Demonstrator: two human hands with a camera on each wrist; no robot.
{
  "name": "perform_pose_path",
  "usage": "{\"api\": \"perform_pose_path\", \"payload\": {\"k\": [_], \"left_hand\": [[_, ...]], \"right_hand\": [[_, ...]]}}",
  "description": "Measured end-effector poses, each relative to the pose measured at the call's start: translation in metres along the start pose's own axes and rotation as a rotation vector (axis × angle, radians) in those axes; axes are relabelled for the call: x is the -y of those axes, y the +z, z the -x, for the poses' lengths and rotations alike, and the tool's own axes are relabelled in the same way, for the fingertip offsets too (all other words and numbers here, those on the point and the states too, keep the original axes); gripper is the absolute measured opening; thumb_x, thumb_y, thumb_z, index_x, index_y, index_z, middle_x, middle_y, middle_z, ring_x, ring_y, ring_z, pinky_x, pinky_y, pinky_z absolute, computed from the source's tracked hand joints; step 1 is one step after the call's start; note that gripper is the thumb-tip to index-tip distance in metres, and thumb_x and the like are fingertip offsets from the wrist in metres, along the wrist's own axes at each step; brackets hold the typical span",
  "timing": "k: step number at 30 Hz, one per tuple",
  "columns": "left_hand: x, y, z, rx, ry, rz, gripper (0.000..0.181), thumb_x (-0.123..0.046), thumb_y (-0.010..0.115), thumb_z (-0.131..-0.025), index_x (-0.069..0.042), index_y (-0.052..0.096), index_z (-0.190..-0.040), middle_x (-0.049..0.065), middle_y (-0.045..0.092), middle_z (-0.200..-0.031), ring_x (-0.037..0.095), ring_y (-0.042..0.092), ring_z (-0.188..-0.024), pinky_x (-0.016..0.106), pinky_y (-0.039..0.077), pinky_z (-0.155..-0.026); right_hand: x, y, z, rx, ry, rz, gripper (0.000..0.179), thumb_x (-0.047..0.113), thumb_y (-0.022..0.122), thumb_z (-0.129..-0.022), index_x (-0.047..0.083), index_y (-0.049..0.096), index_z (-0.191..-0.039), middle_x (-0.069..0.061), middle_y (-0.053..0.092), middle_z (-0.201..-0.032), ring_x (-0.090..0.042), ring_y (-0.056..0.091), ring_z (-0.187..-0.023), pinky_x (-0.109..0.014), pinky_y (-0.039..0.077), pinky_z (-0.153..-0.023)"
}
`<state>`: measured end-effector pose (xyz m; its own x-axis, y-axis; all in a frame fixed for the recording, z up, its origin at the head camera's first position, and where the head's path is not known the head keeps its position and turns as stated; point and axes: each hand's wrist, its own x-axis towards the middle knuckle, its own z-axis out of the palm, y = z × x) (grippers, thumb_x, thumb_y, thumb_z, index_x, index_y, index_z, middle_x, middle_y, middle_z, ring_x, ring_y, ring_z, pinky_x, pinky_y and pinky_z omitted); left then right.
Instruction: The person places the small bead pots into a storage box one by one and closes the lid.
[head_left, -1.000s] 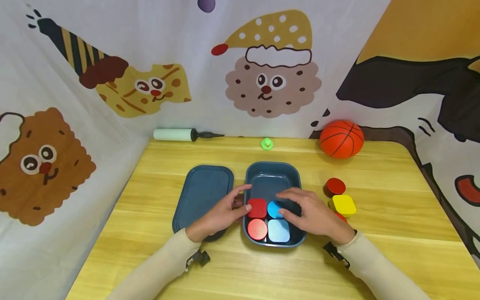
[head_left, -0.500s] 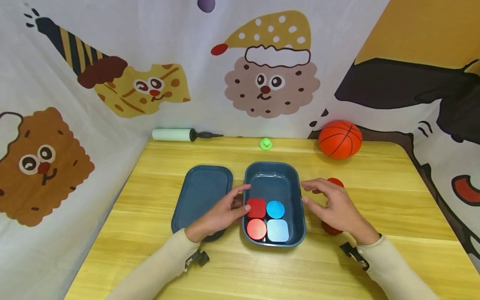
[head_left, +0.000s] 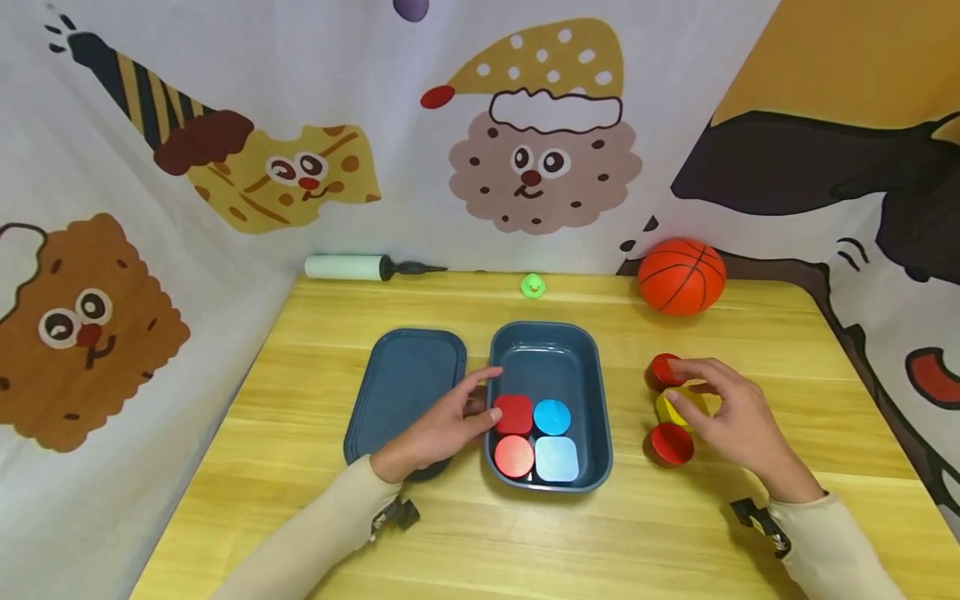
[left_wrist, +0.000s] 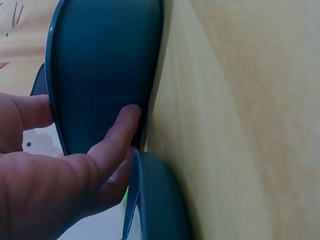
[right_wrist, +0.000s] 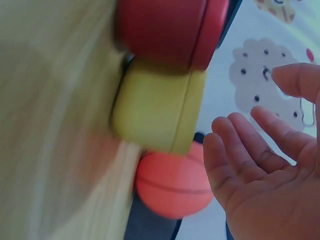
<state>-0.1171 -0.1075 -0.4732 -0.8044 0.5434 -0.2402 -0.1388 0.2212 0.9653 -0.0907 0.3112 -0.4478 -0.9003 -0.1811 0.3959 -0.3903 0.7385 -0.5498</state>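
My left hand (head_left: 446,425) grips the left wall of a dark blue rectangular box (head_left: 606,417), thumb over the rim and other fingers against the outside, as the left wrist view shows. Inside its near half sit a red square container (head_left: 514,414), a pinkish-red round one (head_left: 513,457), a blue round one (head_left: 552,417) and a light blue square one (head_left: 557,459). Fingers spread, my right hand (head_left: 738,414) hovers over a yellow square lidded container (right_wrist: 155,107) and holds nothing. A red round container stands on either side of it, the nearer (head_left: 671,444) and the farther (head_left: 663,372).
Left of the box lies its dark blue flat lid (head_left: 408,383), partly under my left hand. Along the back edge are a pale hand pump (head_left: 348,267), a small green duck (head_left: 533,286) and an orange-red basketball (head_left: 682,277). A printed cloth hangs behind the wooden table.
From above the blue round container, my right hand has moved right, out of the box, to above the yellow container. My left hand has stayed at the box's left wall.
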Motion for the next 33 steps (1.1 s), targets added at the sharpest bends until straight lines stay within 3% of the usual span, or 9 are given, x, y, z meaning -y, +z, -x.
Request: {"api": "perform_pose_path", "payload": {"k": [7, 10, 13, 17, 19, 27, 33], "left_hand": [[-0.002, 0.000, 0.001, -0.003, 0.002, -0.013, 0.068, -0.020, 0.064, -0.108, -0.025, 0.030, -0.167, 0.017, 0.049, -0.156, 0.031, 0.060, -0.134, 0.042, 0.062, -0.096], [-0.002, 0.000, 0.001, 0.000, 0.005, -0.009, 0.068, -0.020, 0.064, -0.108, -0.025, 0.030, -0.167, 0.017, 0.049, -0.155, 0.031, 0.061, -0.134, 0.041, 0.062, -0.096], [-0.001, 0.000, 0.000, 0.002, 0.009, -0.007, 0.069, -0.020, 0.064, -0.107, -0.024, 0.030, -0.167, 0.017, 0.049, -0.155, 0.031, 0.061, -0.133, 0.041, 0.063, -0.095], [0.000, 0.000, 0.000, 0.006, 0.015, -0.009, 0.069, -0.020, 0.064, -0.108, -0.024, 0.030, -0.167, 0.017, 0.050, -0.154, 0.031, 0.062, -0.133, 0.041, 0.063, -0.094], [0.002, 0.000, -0.001, 0.009, 0.015, -0.010, 0.069, -0.020, 0.064, -0.108, -0.024, 0.030, -0.167, 0.017, 0.050, -0.155, 0.031, 0.062, -0.133, 0.041, 0.063, -0.094], [0.004, 0.000, -0.001, 0.010, 0.012, -0.003, 0.069, -0.021, 0.065, -0.107, -0.024, 0.030, -0.167, 0.018, 0.048, -0.155, 0.030, 0.062, -0.132, 0.041, 0.063, -0.095], [0.002, 0.000, -0.001, 0.011, 0.012, 0.001, 0.069, -0.021, 0.065, -0.107, -0.024, 0.030, -0.167, 0.018, 0.048, -0.156, 0.031, 0.061, -0.134, 0.041, 0.062, -0.096]], "right_hand": [[-0.019, -0.012, 0.015, 0.012, 0.060, 0.001, 0.043, 0.004, 0.085, -0.087, 0.004, 0.072, -0.128, -0.015, 0.072, -0.123, 0.013, 0.054, -0.110, 0.003, 0.043, -0.089], [-0.027, -0.014, 0.020, 0.043, 0.098, -0.011, 0.045, 0.006, 0.085, -0.088, 0.004, 0.071, -0.130, -0.017, 0.070, -0.125, 0.014, 0.054, -0.110, 0.002, 0.045, -0.087], [-0.033, -0.016, 0.023, 0.120, 0.162, -0.027, 0.050, 0.012, 0.084, -0.091, 0.004, 0.066, -0.137, -0.021, 0.067, -0.131, -0.001, 0.061, -0.114, -0.001, 0.048, -0.085], [-0.040, -0.018, 0.027, 0.253, 0.226, -0.057, 0.063, 0.021, 0.082, -0.096, 0.001, 0.054, -0.149, -0.026, 0.061, -0.140, -0.037, 0.066, -0.119, -0.007, 0.053, -0.085], [-0.042, -0.018, 0.029, 0.289, 0.234, -0.069, 0.066, 0.021, 0.081, -0.096, 0.001, 0.051, -0.151, -0.026, 0.060, -0.142, -0.043, 0.065, -0.119, -0.011, 0.055, -0.085], [-0.047, -0.016, 0.032, 0.333, 0.188, -0.107, 0.067, 0.010, 0.081, -0.093, 0.008, 0.050, -0.153, -0.015, 0.066, -0.137, 0.009, 0.057, -0.110, -0.017, 0.058, -0.084], [-0.049, -0.016, 0.032, 0.336, 0.183, -0.122, 0.067, 0.007, 0.082, -0.092, 0.005, 0.051, -0.152, -0.016, 0.065, -0.137, 0.011, 0.058, -0.109, -0.015, 0.058, -0.085]]}}
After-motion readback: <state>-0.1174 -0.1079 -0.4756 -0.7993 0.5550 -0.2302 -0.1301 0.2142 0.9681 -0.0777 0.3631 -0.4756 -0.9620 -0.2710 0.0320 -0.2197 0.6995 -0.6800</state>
